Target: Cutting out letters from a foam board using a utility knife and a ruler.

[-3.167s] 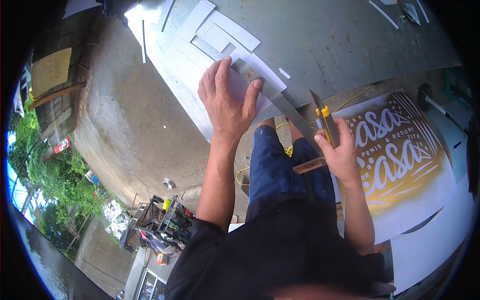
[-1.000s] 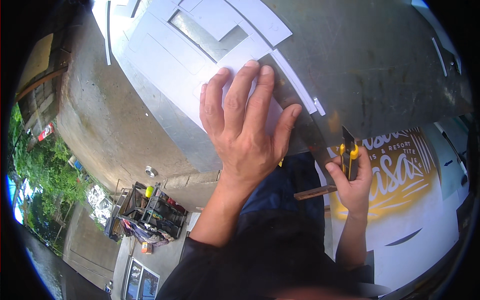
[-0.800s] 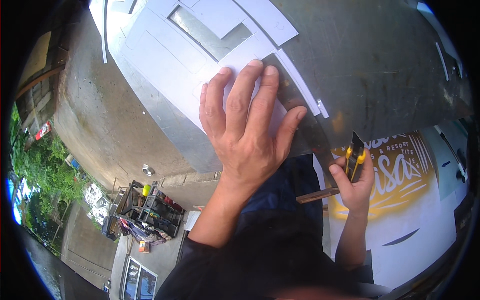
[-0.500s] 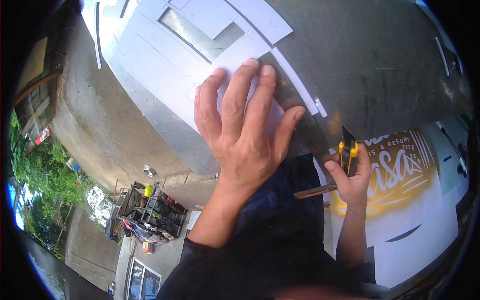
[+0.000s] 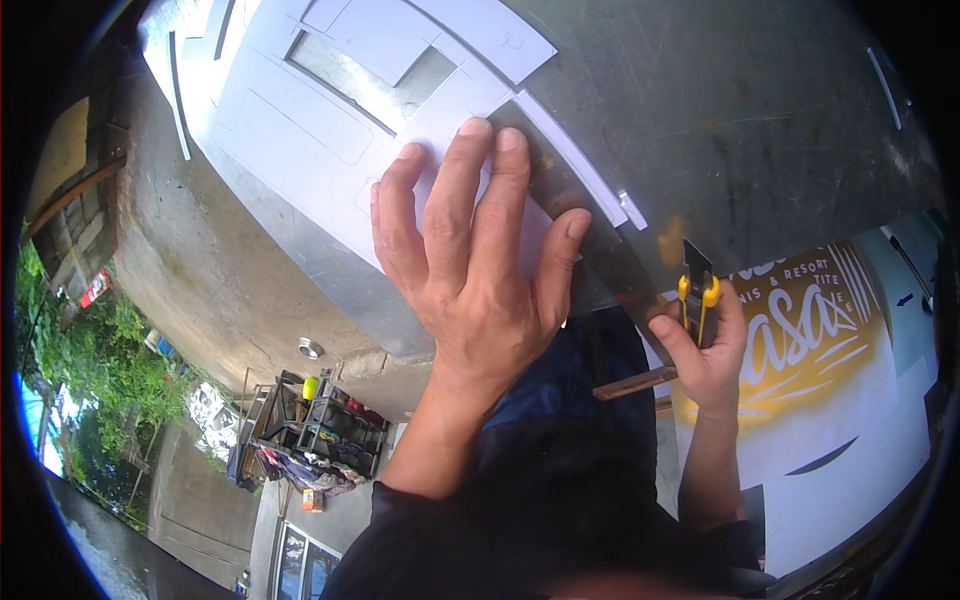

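Observation:
My left hand (image 5: 480, 260) lies with its fingers spread, pressing on a white sheet (image 5: 310, 140) and on the edge of a dark metal straightedge (image 5: 606, 250). The sheet has pencilled outlines and a rectangular cut-out. Along the straightedge's far side runs a narrow white strip (image 5: 572, 158), with a small scrap at its near end. In my right hand (image 5: 714, 372), closed around its handle, is a yellow and black utility knife (image 5: 699, 303). Its dark blade points up and away, off the sheet and near the straightedge's lower end.
The sheet rests on a grey metal tabletop (image 5: 720, 120). A brown bar (image 5: 635, 382) juts out below the table edge. At right is a white sign panel (image 5: 800, 440) with yellow paint and lettering. A cluttered rack (image 5: 320, 430) stands on the floor at lower left.
The view has shifted slightly, so the sheet and table appear further left. Both hands keep their hold: the left on sheet and straightedge, the right around the utility knife.

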{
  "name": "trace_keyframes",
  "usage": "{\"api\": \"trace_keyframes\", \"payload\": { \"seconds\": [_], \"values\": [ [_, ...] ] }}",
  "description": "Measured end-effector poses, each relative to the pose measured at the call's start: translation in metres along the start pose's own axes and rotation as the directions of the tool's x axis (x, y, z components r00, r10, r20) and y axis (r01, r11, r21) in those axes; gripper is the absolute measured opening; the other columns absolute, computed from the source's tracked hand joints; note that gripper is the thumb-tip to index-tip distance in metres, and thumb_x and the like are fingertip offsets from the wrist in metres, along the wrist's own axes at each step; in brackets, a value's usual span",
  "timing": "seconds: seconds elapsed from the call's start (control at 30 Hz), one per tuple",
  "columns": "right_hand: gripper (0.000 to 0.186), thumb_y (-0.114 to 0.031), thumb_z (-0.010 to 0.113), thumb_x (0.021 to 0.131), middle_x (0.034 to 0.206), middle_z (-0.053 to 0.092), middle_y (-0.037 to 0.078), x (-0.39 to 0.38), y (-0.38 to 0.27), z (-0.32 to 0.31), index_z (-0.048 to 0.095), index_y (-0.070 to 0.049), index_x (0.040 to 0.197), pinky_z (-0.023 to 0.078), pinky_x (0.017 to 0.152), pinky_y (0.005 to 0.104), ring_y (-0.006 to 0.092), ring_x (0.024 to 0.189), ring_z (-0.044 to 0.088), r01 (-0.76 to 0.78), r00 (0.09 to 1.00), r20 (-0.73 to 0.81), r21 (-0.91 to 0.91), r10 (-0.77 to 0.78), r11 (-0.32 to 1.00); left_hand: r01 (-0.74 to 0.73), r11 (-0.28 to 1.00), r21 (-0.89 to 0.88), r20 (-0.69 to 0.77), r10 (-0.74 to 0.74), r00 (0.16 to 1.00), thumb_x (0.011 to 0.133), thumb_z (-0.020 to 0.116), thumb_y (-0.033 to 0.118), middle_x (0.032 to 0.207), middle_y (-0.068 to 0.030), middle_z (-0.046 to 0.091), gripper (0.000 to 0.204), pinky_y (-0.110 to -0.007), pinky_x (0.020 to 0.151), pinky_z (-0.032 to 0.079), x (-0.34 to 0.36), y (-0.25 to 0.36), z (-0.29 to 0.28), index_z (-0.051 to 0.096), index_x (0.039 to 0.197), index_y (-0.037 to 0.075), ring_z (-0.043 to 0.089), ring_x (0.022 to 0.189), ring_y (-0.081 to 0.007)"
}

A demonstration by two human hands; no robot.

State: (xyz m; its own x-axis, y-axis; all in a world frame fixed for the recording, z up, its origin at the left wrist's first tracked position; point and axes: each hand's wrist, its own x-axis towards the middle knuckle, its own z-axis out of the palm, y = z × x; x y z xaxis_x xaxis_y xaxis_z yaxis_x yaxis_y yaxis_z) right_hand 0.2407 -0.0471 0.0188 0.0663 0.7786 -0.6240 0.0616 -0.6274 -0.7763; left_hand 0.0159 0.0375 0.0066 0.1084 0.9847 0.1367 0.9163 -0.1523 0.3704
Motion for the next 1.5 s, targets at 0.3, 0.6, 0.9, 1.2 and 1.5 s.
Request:
{"api": "trace_keyframes", "payload": {
  "seconds": [0.3,0.6,0.9,1.2,1.5],
  "values": [
    [0.028,-0.006,0.083,0.089,0.09,0.074,0.005,0.004,-0.009,0.001,0.061,-0.001,0.106,0.051,0.075,0.0213,0.0068,0.082,0.068,0.031,0.999,0.015,-0.025,-0.03,0.999,-0.015,0.998,-0.063,0.0,0.015,1.0,0.078,0.085,0.055,0.142,-0.0166,0.057,0.086,-0.053,0.117,0.029,0.004,0.0,-0.001,0.059,0.143,0.005,0.044,0.138,-0.0389],
    [0.026,-0.004,0.081,0.09,0.092,0.077,0.007,0.006,-0.011,0.002,0.059,0.0,0.103,0.052,0.077,0.0213,0.0075,0.085,0.07,0.023,0.999,0.024,0.008,-0.023,1.0,-0.022,0.999,-0.034,-0.022,0.021,1.0,0.08,0.083,0.057,0.144,-0.0175,0.056,0.086,-0.052,0.118,0.028,0.002,-0.001,0.001,0.058,0.144,0.005,0.044,0.138,-0.038],
    [0.027,-0.003,0.081,0.09,0.092,0.077,0.009,0.006,-0.012,-0.001,0.059,0.0,0.104,0.053,0.078,0.0218,0.0081,0.085,0.07,0.02,0.999,0.034,-0.004,-0.02,1.0,-0.03,0.999,-0.034,0.003,0.03,1.0,0.084,0.081,0.055,0.147,-0.0168,0.057,0.082,-0.05,0.118,0.029,0.002,-0.003,-0.001,0.059,0.144,0.005,0.045,0.139,-0.0372],
    [0.028,-0.004,0.083,0.088,0.087,0.073,0.005,0.007,-0.009,0.0,0.059,0.0,0.103,0.051,0.072,0.02,0.0058,0.079,0.068,0.004,1.0,-0.007,-0.024,-0.005,1.0,-0.026,0.999,-0.036,-0.013,0.026,1.0,0.084,0.083,0.05,0.145,-0.017,0.058,0.075,-0.05,0.119,0.03,0.003,-0.001,0.0,0.06,0.14,0.006,0.046,0.138,-0.0381],
    [0.028,-0.004,0.083,0.088,0.085,0.072,0.003,0.007,-0.01,0.002,0.06,-0.001,0.101,0.049,0.07,0.0189,0.004,0.076,0.065,0.004,1.0,-0.025,-0.005,-0.004,1.0,-0.03,0.999,0.029,-0.014,0.03,0.999,0.085,0.084,0.046,0.14,-0.0158,0.06,0.072,-0.052,0.118,0.033,0.001,0.004,-0.004,0.062,0.14,0.005,0.047,0.138,-0.0367]
  ]
}}
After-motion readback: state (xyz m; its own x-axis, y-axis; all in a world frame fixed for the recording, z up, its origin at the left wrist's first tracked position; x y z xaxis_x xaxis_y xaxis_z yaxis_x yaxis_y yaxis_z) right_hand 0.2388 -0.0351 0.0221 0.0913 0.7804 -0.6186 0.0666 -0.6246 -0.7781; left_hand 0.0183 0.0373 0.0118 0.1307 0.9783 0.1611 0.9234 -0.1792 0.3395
